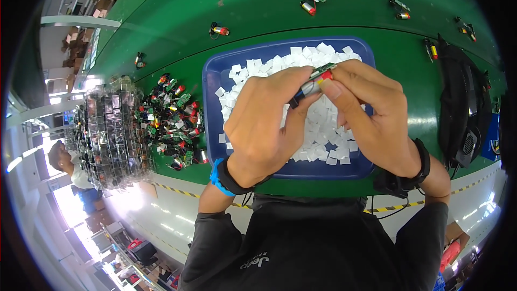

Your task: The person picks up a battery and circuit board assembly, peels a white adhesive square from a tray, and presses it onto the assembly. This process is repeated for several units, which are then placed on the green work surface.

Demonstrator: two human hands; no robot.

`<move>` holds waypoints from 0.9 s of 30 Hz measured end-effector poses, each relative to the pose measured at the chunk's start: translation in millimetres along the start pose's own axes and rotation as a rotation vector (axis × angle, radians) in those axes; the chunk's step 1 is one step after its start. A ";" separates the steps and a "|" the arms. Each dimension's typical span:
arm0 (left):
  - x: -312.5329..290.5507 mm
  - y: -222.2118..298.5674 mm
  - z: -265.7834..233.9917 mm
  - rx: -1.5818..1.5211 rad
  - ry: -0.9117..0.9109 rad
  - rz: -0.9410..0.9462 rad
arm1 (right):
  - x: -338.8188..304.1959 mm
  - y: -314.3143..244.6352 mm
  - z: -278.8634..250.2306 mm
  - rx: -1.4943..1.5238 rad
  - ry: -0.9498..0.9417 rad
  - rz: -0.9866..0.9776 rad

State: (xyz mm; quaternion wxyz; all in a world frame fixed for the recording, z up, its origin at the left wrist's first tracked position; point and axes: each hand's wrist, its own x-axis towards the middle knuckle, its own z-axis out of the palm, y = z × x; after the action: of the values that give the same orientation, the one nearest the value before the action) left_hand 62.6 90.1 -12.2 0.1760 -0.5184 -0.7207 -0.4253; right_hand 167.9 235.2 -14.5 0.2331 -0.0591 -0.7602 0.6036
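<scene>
Between my hands, above a blue tray [208,81], is a small cylindrical battery with a green circuit board [325,69]. A red and yellow band shows near one end, and a dark part sticks out at the other. My left hand [261,121] is closed on it with thumb and fingers. On the red end press the thumb and fingers of my right hand [379,105], also closed. Many small white square pieces [318,139] lie loose in the tray below, partly hidden by my hands.
Left of the tray lies a heap of battery and board assemblies [175,113], beside stacked clear plastic trays [110,129]. Single assemblies, such as one battery [308,8], are spaced along the green table [258,8]. A black bag [455,91] sits at right. Another person [75,170] is far left.
</scene>
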 end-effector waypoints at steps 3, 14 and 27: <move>2.6 3.2 -1.5 0.043 -0.004 0.011 | 0.1 2.5 0.7 -0.383 0.040 -0.323; 90.4 -158.0 26.9 0.154 -0.689 -0.352 | -5.5 -15.1 -18.8 -0.770 -0.395 -0.152; 110.7 -200.9 117.0 0.107 -0.776 0.033 | -4.4 -17.5 -18.2 -0.748 -0.368 -0.186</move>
State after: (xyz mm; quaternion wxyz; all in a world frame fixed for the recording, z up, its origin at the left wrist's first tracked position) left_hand -140.0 229.0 -89.2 -0.0759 -0.6423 -0.7464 -0.1567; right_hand 182.9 245.2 3.7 0.1097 0.0378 -0.9578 0.2629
